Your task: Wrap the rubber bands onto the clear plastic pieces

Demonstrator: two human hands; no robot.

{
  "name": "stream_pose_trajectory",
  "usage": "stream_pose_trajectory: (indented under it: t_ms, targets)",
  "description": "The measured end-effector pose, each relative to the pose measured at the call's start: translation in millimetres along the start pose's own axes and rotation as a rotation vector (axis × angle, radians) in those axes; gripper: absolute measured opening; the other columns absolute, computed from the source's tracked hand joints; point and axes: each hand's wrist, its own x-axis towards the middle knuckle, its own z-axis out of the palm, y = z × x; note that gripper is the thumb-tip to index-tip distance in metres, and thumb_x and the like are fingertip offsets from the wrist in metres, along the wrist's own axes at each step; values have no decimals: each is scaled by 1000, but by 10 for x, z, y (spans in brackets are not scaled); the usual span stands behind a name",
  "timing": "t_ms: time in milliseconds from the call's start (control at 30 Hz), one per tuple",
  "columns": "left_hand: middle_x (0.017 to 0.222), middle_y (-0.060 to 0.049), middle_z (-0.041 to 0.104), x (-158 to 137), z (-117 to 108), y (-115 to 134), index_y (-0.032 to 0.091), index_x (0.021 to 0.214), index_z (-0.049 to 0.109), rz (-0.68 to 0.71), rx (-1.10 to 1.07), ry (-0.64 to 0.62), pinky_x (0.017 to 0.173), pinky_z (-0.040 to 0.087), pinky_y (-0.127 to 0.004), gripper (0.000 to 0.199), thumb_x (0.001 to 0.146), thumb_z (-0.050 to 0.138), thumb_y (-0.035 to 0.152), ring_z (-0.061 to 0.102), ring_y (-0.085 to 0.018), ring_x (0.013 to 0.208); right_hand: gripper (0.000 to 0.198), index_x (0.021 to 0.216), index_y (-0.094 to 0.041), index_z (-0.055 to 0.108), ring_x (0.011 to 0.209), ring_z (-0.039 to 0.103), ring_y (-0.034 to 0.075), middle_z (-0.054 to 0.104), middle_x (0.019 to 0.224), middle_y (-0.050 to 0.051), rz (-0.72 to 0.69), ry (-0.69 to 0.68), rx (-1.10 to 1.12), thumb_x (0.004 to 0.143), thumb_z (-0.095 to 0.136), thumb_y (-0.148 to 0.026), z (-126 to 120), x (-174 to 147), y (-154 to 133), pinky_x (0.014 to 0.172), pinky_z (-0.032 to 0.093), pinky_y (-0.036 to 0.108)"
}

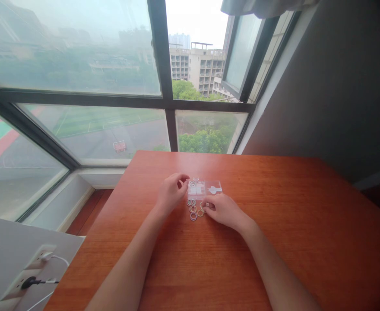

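Clear box (205,188) lies crosswise between left hand (170,192) and right hand (224,210).

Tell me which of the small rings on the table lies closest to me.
The ring at the cluster's near end, between both hands, lies closest; the other rings sit nearer the clear box.

Wooden table (274,242) carries clear box (204,188), rings (194,209)

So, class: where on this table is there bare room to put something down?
Bare wood lies right of the right hand up to the wall, and at the near edge of the table between the forearms. It is crowded around the clear box, the rings and the left hand.
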Motion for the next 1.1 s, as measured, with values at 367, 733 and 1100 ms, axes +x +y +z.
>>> stream_pose_trajectory:
  t_ms: [367, 733, 1100]
  targets:
    - [81, -2, 67, -2, -4, 30, 18, 87, 66, 24, -39, -12, 59, 44, -22, 14, 82, 53, 20, 56, -11, 63, 14, 80, -22, 70, 54, 49, 10, 62, 62, -3, -13, 51, 81, 79, 57, -17, 8, 34, 13, 55, 31, 20]
    - [73, -2, 66, -35, 12, 260, 17, 87, 66, 60, -218, -133, 54, 43, -19, 16, 85, 54, 26, 56, -10, 61, 21, 83, -18, 66, 50, 43, 10, 46, 53, -5, 92, 386, 332, 85, 53, -34, -53, 82, 25, 51, 33, 21]
    - [70, -1, 63, -73, 74, 409, 15, 80, 64, 84, -302, -248, 52, 42, -17, 12, 84, 56, 24, 54, -8, 58, 24, 83, -18, 65, 50, 40, 10, 44, 53, -5, 98, 368, 407, 84, 53, -38, -53, 81, 9, 50, 32, 21]
